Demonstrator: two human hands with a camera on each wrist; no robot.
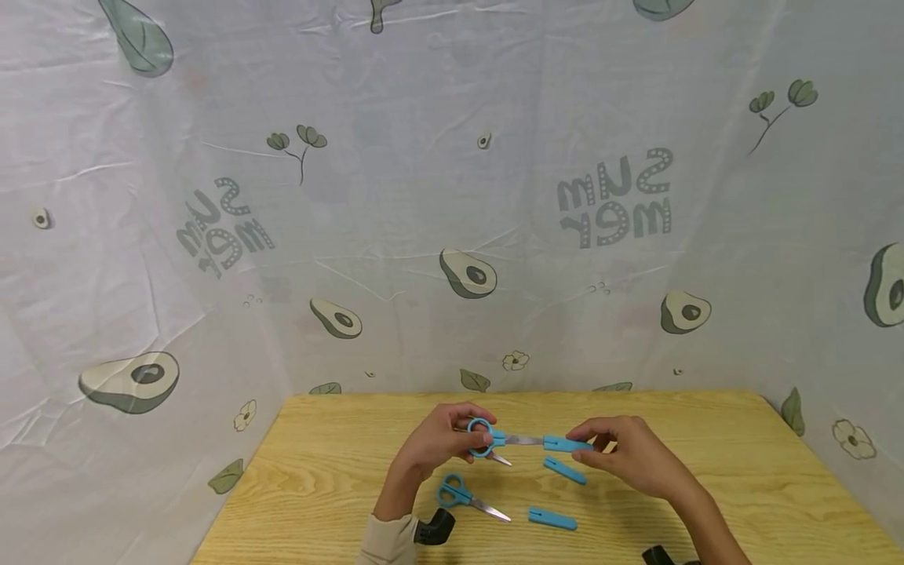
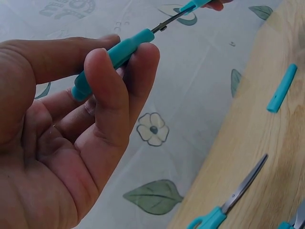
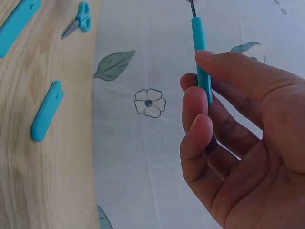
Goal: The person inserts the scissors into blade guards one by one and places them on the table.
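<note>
My left hand (image 1: 443, 441) pinches a pair of small scissors (image 1: 523, 441) by its light blue handles, blades pointing right. Opposite it, my right hand (image 1: 631, 453) holds a light blue blade cover (image 1: 556, 444) between thumb and fingers. The blades run into the cover's near end, with a length of bare metal showing between cover and handles. In the right wrist view the cover (image 3: 198, 36) stands in line with the blade. Below the hands, a second pair of scissors (image 1: 455, 492) lies on the table. Another pair's blade (image 1: 501, 461) shows behind my left hand, its handles mostly hidden.
Two more light blue covers lie on the wooden table (image 1: 318, 455), one cover (image 1: 565, 470) just under the held one and another cover (image 1: 553, 519) nearer the front. A printed curtain (image 1: 395, 235) hangs behind and at both sides of the table.
</note>
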